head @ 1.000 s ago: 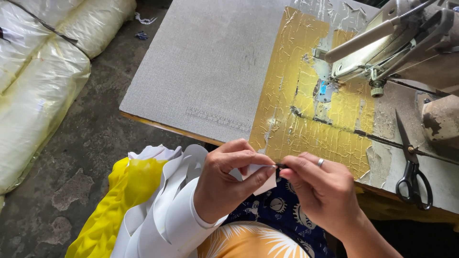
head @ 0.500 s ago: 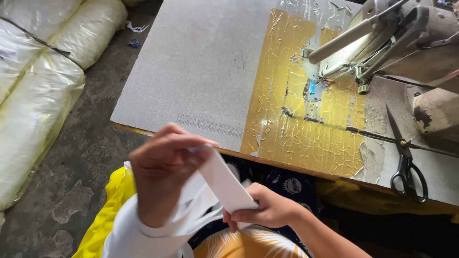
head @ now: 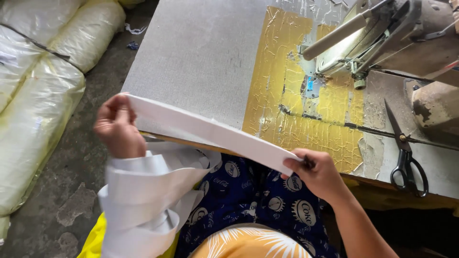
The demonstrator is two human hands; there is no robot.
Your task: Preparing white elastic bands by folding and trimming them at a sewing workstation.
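A long white fabric strip (head: 210, 131) is stretched taut between both hands, just in front of the table's near edge. My left hand (head: 117, 126) pinches its far left end, raised over the floor side. My right hand (head: 318, 174) grips the other end near my lap. More white strips (head: 143, 200) are draped in loops over my left forearm, hiding the wrist. Under them lies yellow cloth (head: 91, 241).
A sewing machine (head: 382, 36) stands at the table's far right, over a yellow taped patch (head: 291, 95). Black scissors (head: 406, 153) lie on the right of the grey table (head: 201, 57). Large plastic-wrapped sacks (head: 38, 95) rest on the floor to the left.
The hands were close together pinching the strip a second ago. My left hand has swung out to the left, pulling the strip out to its full length.
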